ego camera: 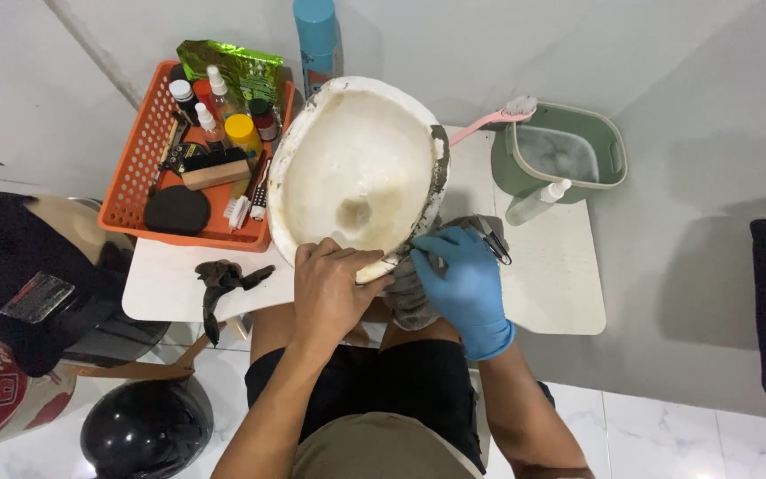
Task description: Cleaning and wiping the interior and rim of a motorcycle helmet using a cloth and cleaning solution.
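An upturned white helmet shell [356,168] with a yellowed inner lining and a dark, worn rim rests on a small white table [551,284]. My bare left hand [334,288] grips its near rim, fingers curled over the edge. My right hand [463,279], in a blue glove, is closed on a small black-handled tool [492,239] and presses against the rim just to the right of the left hand. A grey cloth [410,297] lies bunched under both hands, on my lap.
An orange basket [135,168] of bottles, brushes and a black sponge sits at the table's left. Behind stand a blue spray can [316,40], a green bucket [613,142] with a pink brush [489,124], and a white bottle [535,202]. A black rag [223,279] and dark helmets [144,426] are at left.
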